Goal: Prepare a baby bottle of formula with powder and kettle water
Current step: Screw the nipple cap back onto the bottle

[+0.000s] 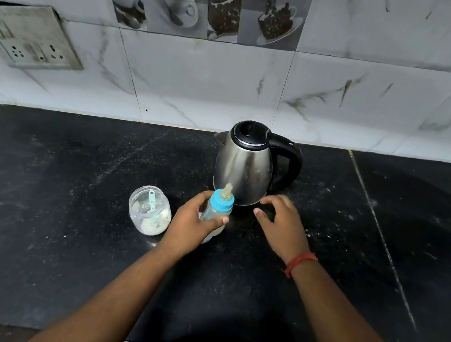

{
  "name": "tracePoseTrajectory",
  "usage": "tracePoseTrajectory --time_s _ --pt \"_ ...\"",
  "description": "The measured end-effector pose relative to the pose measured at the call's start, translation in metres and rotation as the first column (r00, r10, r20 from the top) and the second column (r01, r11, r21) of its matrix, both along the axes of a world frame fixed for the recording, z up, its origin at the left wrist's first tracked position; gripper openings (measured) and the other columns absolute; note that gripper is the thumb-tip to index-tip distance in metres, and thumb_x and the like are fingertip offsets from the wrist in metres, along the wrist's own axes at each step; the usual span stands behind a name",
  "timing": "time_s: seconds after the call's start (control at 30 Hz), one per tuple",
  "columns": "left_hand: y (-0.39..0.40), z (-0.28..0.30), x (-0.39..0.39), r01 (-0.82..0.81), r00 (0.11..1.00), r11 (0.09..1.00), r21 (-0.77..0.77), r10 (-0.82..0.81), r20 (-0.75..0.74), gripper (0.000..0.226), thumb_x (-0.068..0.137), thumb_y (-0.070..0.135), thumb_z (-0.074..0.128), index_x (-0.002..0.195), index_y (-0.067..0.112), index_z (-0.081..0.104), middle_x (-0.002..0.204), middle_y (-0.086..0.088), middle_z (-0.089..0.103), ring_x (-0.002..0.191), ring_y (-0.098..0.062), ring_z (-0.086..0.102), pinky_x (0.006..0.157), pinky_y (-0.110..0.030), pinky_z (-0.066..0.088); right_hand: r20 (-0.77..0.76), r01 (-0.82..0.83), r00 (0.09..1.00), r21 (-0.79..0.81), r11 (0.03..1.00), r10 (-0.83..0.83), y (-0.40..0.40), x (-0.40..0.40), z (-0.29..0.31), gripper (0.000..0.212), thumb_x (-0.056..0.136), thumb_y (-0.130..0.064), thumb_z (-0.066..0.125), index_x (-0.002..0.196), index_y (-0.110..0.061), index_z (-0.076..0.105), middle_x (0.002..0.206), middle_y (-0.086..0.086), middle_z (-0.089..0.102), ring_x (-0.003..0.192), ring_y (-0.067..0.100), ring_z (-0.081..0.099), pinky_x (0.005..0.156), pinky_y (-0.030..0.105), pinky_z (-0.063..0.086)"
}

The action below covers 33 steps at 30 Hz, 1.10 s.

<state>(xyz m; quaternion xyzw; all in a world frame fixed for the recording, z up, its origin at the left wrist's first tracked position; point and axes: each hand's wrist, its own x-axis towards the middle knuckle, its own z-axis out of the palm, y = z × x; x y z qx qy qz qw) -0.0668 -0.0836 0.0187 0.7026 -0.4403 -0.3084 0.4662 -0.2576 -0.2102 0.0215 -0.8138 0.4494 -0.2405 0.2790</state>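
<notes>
A baby bottle (217,209) with a blue collar and a pale teat stands tilted on the black counter (53,188), holding cloudy liquid. My left hand (190,224) is wrapped around its body. My right hand (281,224) hovers just to the right of the bottle, fingers spread and empty, in front of the steel kettle (244,165). The kettle has a black lid and a black handle pointing right. Left of the bottle sits a clear open jar (150,210) with white powder and a small green scoop inside.
A tiled wall rises behind the counter, with a socket plate (30,36) at the left. Scattered white powder specks lie on the counter. A seam (379,233) runs diagonally through the counter at the right.
</notes>
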Motion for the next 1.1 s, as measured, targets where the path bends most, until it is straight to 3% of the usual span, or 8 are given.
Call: tracePoseTrajectory --time_s 0.17,0.23,0.33,0.5,0.63,0.73,0.9,1.1 --pt "0.0 -0.003 -0.006 0.0 1.0 1.0 0.011 0.0 -0.031 0.053 0.084 0.02 0.085 0.131 0.028 0.061 0.118 0.016 0.07 0.098 0.013 0.063 0.081 -0.002 0.044 -0.519 -0.032 0.853 0.039 0.999 0.048 -0.007 -0.028 -0.016 0.048 0.092 -0.044 0.066 0.134 -0.023 0.055 0.137 0.003 0.049 0.126 0.028 0.047 0.101 0.046 0.048" --pt "-0.001 -0.003 -0.008 0.004 0.999 1.0 0.012 -0.004 -0.032 0.052 0.084 0.02 0.085 0.13 0.028 0.061 0.117 0.016 0.07 0.098 0.014 0.063 0.08 -0.002 0.044 -0.599 -0.056 0.795 0.079 0.995 0.092 -0.007 -0.032 -0.019 0.048 0.093 -0.035 0.064 0.138 -0.025 0.051 0.141 0.005 0.047 0.126 0.028 0.048 0.1 0.045 0.049" --pt "-0.004 -0.005 -0.01 0.019 0.999 1.0 0.019 -0.018 -0.027 0.056 0.084 0.025 0.085 0.134 0.027 0.061 0.121 0.016 0.069 0.103 0.01 0.063 0.081 -0.003 0.044 -0.528 -0.037 0.845 0.11 0.993 0.09 -0.007 -0.036 -0.02 0.044 0.093 -0.024 0.061 0.136 -0.024 0.053 0.136 0.005 0.051 0.12 0.028 0.054 0.096 0.043 0.051" --pt "-0.006 -0.004 -0.012 0.022 1.0 1.0 0.014 -0.021 -0.023 0.058 0.083 0.029 0.085 0.136 0.027 0.061 0.122 0.014 0.07 0.108 0.002 0.064 0.086 -0.006 0.044 -0.165 -0.012 0.985 0.172 0.985 0.041 -0.012 -0.019 0.018 0.045 0.087 -0.021 0.07 0.13 -0.021 0.058 0.129 0.001 0.057 0.115 0.019 0.057 0.1 0.034 0.047" --pt "-0.007 -0.001 -0.011 0.027 0.999 1.0 0.006 -0.026 -0.021 0.057 0.084 0.027 0.085 0.135 0.03 0.06 0.122 0.017 0.068 0.11 0.009 0.06 0.088 -0.003 0.042 0.079 -0.071 0.995 0.144 0.987 0.06 -0.01 0.003 0.065 0.037 0.086 -0.016 0.07 0.121 -0.023 0.062 0.117 -0.005 0.062 0.103 0.011 0.062 0.09 0.026 0.051" --pt "-0.008 0.001 -0.009 0.027 0.999 1.0 0.006 -0.027 -0.025 0.055 0.084 0.025 0.085 0.133 0.032 0.059 0.121 0.019 0.068 0.111 0.009 0.06 0.089 -0.004 0.043 0.169 -0.118 0.981 0.117 0.986 0.097 -0.009 0.014 0.085 0.036 0.085 -0.014 0.071 0.118 -0.025 0.063 0.116 -0.005 0.062 0.101 0.01 0.063 0.09 0.029 0.055" --pt "-0.01 0.001 -0.004 0.019 1.0 1.0 -0.004 -0.019 -0.013 0.056 0.084 0.027 0.085 0.133 0.031 0.06 0.122 0.016 0.07 0.113 0.005 0.063 0.095 -0.012 0.046 0.179 -0.253 0.954 0.061 0.966 0.239 -0.006 0.029 0.091 0.04 0.084 -0.013 0.071 0.123 -0.023 0.066 0.123 -0.005 0.054 0.109 0.015 0.059 0.095 0.033 0.054" --pt "-0.01 0.004 0.002 0.028 1.0 0.999 -0.022 -0.028 0.013 0.054 0.083 0.028 0.085 0.132 0.027 0.062 0.117 0.014 0.071 0.108 0.0 0.065 0.096 -0.025 0.051 -0.027 -0.386 0.922 -0.011 0.922 0.386 0.0 0.044 0.087 0.047 0.084 -0.017 0.069 0.13 -0.025 0.062 0.125 -0.009 0.052 0.115 0.011 0.053 0.102 0.027 0.045"
